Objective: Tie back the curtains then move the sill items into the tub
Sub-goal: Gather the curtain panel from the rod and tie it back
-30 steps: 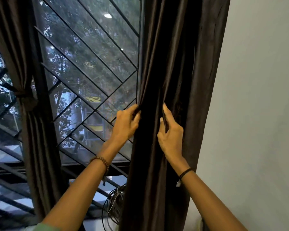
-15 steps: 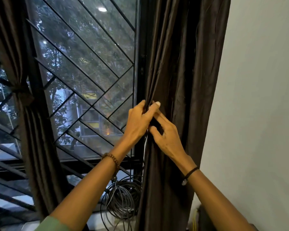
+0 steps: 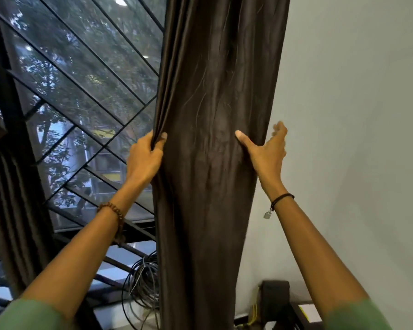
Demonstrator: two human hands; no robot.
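The dark brown right curtain point(image 3: 215, 96) hangs gathered in a thick column against the wall. My left hand point(image 3: 144, 158) grips its left edge, the folds pinched between thumb and fingers. My right hand point(image 3: 266, 150) is spread round the curtain's right side, thumb pressed on the front, fingers reaching behind the cloth next to the wall. A second dark curtain point(image 3: 14, 198) at the far left is cinched with a tie. A coil of grey cable point(image 3: 142, 279) lies on the sill under the window. No tub is in view.
The window point(image 3: 86, 91) has black diagonal bars. A pale wall point(image 3: 355, 115) fills the right side. Dark boxes with yellow wires point(image 3: 275, 298) sit low at the foot of the wall, right of the curtain.
My hands were close together at the curtain's left edge. Now the right hand has moved across to the curtain's right side, the left hand keeps the left edge, and the cloth is bunched between them.
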